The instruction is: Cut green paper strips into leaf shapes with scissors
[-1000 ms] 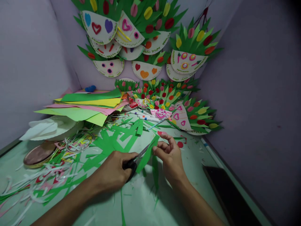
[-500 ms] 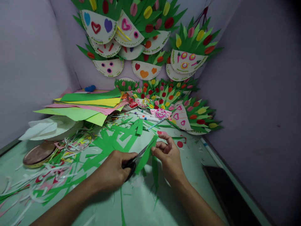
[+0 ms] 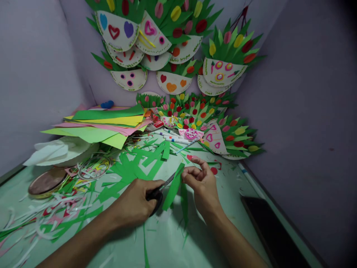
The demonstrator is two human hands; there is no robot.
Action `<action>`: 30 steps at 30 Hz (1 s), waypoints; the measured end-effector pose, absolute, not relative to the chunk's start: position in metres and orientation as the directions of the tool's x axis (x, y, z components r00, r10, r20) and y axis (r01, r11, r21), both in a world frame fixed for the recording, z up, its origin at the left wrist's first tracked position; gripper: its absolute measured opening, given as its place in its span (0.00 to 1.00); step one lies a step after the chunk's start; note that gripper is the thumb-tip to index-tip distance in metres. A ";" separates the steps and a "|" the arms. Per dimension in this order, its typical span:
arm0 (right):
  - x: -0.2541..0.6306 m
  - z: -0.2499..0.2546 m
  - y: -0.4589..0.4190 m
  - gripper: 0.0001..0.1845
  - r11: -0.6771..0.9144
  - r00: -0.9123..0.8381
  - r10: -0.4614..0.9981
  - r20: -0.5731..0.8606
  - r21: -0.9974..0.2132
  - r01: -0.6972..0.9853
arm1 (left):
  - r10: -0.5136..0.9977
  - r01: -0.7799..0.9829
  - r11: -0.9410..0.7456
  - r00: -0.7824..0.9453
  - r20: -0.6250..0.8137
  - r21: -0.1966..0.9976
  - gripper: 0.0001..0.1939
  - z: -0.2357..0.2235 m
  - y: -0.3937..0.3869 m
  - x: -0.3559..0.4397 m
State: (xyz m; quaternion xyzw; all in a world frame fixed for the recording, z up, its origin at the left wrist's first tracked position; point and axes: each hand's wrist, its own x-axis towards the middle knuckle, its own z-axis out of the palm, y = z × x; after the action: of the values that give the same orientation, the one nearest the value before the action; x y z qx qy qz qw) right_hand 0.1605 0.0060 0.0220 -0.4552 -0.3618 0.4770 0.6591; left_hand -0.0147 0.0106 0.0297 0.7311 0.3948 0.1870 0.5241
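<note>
Slanting between hands [image 3: 135, 203] [image 3: 203, 186], green paper strip [image 3: 173, 191]

left fingers [image 3: 154, 184]: black-handled scissors [image 3: 156, 199] | right fingers [image 3: 190, 181]: green paper strip [image 3: 173, 190] | phone [image 3: 275, 230] lying at right

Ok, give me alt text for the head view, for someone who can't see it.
The left hand holds scissors at the edge of a green paper strip pinched in the right hand, over a table strewn with scraps. Coloured sheets lie stacked at left, a phone at right; decorated half-plates hang behind.
</note>
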 end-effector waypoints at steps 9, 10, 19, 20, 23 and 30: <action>0.161 0.021 0.007 0.25 0.121 0.273 0.961 0.037 -0.947 -0.297 | 0.779 0.410 -0.147 0.608 -0.150 0.900 0.18 0.033 0.011 -0.013; 0.161 0.021 0.007 0.25 0.120 0.270 0.962 0.037 -0.947 -0.298 | 0.779 0.410 -0.145 0.609 -0.152 0.901 0.18 0.033 0.010 -0.013; 0.161 0.021 0.008 0.25 0.095 0.253 0.967 0.021 -0.954 -0.284 | 0.783 0.351 -0.115 0.608 -0.132 0.929 0.18 0.032 0.009 -0.013; 0.161 0.021 0.008 0.25 0.094 0.256 0.966 0.019 -0.955 -0.283 | 0.786 0.338 -0.091 0.602 -0.141 0.937 0.17 0.032 0.008 -0.012; 0.161 0.021 0.008 0.25 0.087 0.267 0.964 0.010 -0.956 -0.279 | 0.781 0.285 0.019 0.595 -0.193 0.958 0.13 0.034 0.007 -0.009; 0.161 0.018 0.008 0.25 0.004 0.268 0.961 -0.064 -0.969 -0.247 | 0.733 0.220 0.259 0.589 -0.340 0.941 0.10 0.034 0.008 -0.007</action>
State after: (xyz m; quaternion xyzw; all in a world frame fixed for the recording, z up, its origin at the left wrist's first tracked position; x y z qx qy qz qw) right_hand 0.1606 0.0084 0.0184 -0.5062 -0.3528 0.4917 0.6144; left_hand -0.0072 0.0075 0.0337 0.5786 0.4118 0.1892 0.6781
